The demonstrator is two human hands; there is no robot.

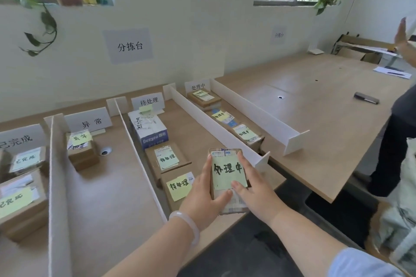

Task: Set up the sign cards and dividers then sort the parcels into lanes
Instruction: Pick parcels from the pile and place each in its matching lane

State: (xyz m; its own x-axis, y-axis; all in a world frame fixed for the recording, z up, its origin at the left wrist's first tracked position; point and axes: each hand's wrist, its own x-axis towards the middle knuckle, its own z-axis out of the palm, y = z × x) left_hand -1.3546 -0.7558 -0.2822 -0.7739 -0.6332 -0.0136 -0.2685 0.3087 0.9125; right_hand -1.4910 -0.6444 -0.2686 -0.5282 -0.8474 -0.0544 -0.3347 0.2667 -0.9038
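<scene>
Gripping flat cardboard parcel (223, 153), green paper note (227, 172) on top; left hand (202, 200), right hand (255, 190) clasp sides.

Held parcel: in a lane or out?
Out: left hand and right hand hold the parcel up at the table edge, not set down.

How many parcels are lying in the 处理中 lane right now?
3: far parcel by the sign card, middle parcel, near parcel. The far one may hide another beneath. The held parcel, between left hand and right hand, is not yet placed.
</scene>
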